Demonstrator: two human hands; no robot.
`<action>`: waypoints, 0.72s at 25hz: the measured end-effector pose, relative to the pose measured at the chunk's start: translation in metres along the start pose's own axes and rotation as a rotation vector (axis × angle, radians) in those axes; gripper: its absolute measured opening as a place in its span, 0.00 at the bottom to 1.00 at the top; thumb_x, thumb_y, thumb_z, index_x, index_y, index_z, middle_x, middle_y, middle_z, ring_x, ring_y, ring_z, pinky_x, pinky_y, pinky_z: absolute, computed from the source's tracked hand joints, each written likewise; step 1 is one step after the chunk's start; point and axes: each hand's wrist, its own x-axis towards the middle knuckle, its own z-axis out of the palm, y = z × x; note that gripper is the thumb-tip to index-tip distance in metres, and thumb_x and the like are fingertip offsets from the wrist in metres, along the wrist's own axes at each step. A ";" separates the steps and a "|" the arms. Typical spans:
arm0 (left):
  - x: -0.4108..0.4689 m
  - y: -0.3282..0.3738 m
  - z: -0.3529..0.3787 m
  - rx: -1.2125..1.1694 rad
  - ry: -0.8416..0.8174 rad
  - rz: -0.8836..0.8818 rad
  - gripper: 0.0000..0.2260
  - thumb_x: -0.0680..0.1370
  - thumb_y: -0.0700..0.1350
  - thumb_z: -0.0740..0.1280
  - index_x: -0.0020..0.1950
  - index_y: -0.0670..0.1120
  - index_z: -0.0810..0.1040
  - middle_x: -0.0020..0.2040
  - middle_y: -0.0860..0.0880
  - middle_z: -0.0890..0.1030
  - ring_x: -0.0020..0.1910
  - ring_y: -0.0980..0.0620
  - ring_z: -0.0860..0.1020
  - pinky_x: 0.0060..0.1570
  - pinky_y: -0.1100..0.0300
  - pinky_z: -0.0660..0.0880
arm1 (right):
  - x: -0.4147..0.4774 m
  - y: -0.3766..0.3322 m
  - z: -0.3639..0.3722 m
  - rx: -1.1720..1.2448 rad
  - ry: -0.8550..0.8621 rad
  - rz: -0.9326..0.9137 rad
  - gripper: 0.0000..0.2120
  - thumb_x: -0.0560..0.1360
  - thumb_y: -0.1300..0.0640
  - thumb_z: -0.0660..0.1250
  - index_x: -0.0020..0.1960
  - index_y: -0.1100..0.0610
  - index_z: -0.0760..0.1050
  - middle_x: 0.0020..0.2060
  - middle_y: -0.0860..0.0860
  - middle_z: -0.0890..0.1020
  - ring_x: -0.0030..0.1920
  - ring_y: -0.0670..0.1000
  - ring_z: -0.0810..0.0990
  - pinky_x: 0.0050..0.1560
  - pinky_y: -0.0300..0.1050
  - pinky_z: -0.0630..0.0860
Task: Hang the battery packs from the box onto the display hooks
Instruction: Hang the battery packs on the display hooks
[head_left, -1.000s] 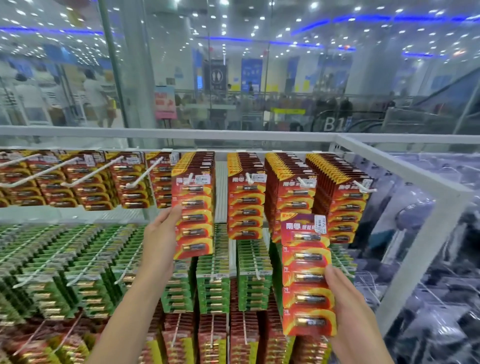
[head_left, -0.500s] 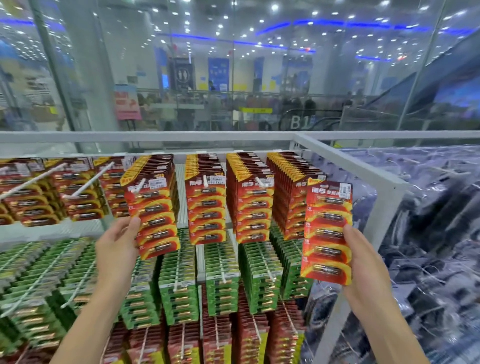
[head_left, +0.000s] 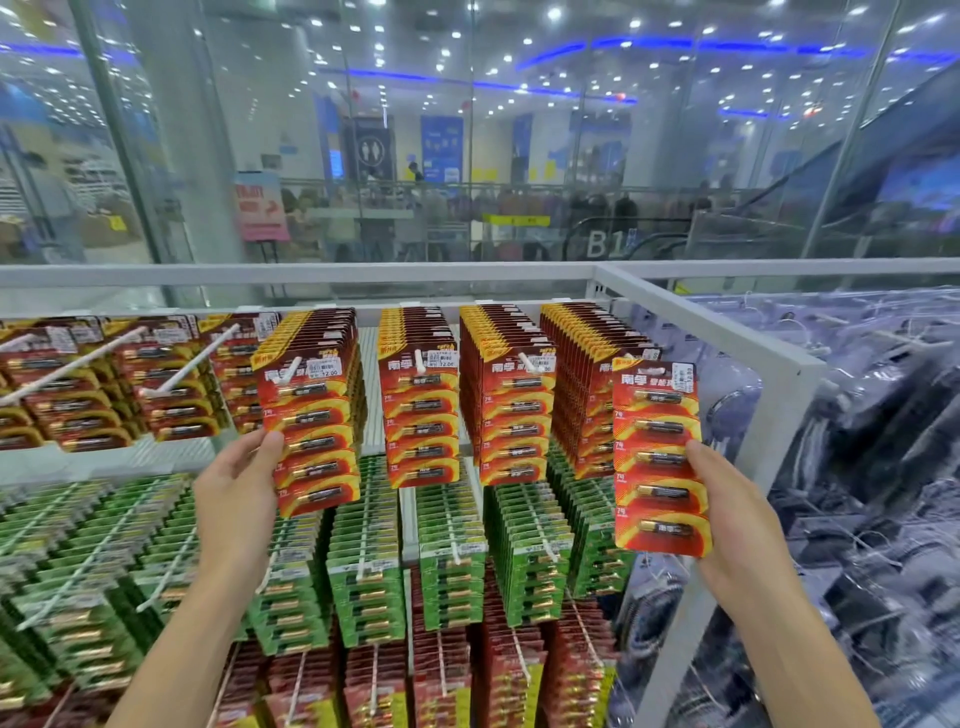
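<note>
My right hand (head_left: 730, 514) grips a red and yellow battery pack (head_left: 658, 457) by its right edge and holds it upright in front of the rightmost red stack (head_left: 582, 395) on the top row. The top of the pack sits near the tip of that stack's hook, which the pack hides. My left hand (head_left: 236, 499) pinches the left edge of the front battery pack (head_left: 309, 415) hanging on a white hook (head_left: 287, 371) further left. No box is in view.
Two more full red stacks (head_left: 418, 395) hang between my hands. Half-filled long hooks (head_left: 78, 364) stick out at the far left. Green packs (head_left: 452, 556) fill the row below, red ones the bottom row. A white frame post (head_left: 748, 374) borders the right side.
The view turned a little to the right. My right hand lifted its pack from low centre up to the rightmost top stack. My left hand stays on the same hanging pack.
</note>
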 end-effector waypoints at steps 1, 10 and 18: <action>0.001 0.000 0.000 -0.002 0.009 0.000 0.14 0.83 0.50 0.68 0.68 0.48 0.80 0.60 0.48 0.85 0.58 0.45 0.84 0.61 0.40 0.79 | 0.003 -0.001 0.004 -0.018 0.014 0.007 0.12 0.85 0.49 0.61 0.57 0.53 0.81 0.45 0.53 0.88 0.42 0.54 0.87 0.44 0.52 0.81; -0.010 0.004 0.000 0.029 0.021 0.050 0.05 0.85 0.49 0.66 0.57 0.56 0.81 0.55 0.51 0.85 0.58 0.45 0.83 0.60 0.42 0.80 | 0.056 0.028 0.025 -0.177 0.125 -0.022 0.13 0.82 0.43 0.64 0.54 0.49 0.83 0.45 0.50 0.89 0.47 0.54 0.88 0.54 0.55 0.82; -0.063 -0.024 -0.018 0.122 -0.018 -0.006 0.13 0.84 0.54 0.66 0.66 0.53 0.80 0.62 0.52 0.82 0.61 0.49 0.81 0.65 0.47 0.75 | 0.038 0.078 -0.001 -0.246 0.220 -0.021 0.13 0.82 0.48 0.65 0.61 0.52 0.81 0.55 0.50 0.85 0.54 0.48 0.82 0.58 0.51 0.77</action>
